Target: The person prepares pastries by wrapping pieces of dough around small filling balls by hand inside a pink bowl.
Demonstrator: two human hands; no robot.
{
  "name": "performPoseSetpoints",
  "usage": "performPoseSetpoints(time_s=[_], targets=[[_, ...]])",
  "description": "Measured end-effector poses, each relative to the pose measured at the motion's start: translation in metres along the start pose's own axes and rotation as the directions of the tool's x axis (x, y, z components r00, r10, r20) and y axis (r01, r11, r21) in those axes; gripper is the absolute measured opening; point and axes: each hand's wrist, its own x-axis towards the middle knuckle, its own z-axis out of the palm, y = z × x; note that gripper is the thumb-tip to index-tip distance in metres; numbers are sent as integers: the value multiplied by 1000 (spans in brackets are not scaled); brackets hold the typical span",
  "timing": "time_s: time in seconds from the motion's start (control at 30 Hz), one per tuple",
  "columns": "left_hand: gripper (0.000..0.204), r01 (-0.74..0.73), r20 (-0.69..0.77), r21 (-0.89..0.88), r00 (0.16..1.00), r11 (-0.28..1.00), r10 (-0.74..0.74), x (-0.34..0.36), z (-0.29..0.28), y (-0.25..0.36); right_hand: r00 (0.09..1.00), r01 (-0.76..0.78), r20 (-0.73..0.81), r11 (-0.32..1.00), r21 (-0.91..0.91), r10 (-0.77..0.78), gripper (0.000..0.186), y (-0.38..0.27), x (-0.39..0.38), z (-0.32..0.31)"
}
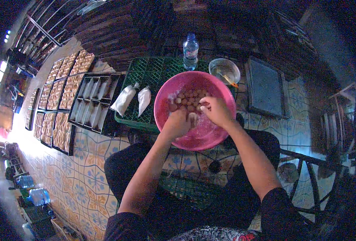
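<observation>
A pink plastic bowl [195,138] holds several small brown balls [190,95] dusted with pale powder, and a whitish lump [192,118]. My left hand [177,123] reaches down into the bowl beside that lump, its fingertips mostly hidden. Over the right side of the balls, my right hand [216,112] has its fingers curled in a pinch; what is between them is too small to make out. Two white plastic bags [125,100] of pale contents lie on the green crate [146,68] that is under the bowl.
A water bottle [190,56] and a metal bowl [224,68] stand behind the pink bowl. Trays of rolls [62,129] and empty long moulds [94,104] lie on the left. A flat metal pan [265,88] lies right. Water jugs [38,196] stand lower left; a black metal frame [306,164] is near my right.
</observation>
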Motion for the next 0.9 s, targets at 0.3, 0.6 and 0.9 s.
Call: performPoseSetpoints(time_s=[0.3, 0.6, 0.9], targets=[[38, 87, 94, -581, 995, 809, -40, 8, 2, -19, 931, 193, 279, 967, 165, -234, 46, -39, -19, -26], [38, 107, 257, -570, 965, 814, 53, 1, -21, -17, 931, 197, 290, 974, 109, -221, 33, -41, -17, -49], [41, 35, 324, -368, 942, 929, 93, -3, -31, -37, 969, 139, 188, 981, 136, -164, 22, -36, -19, -60]])
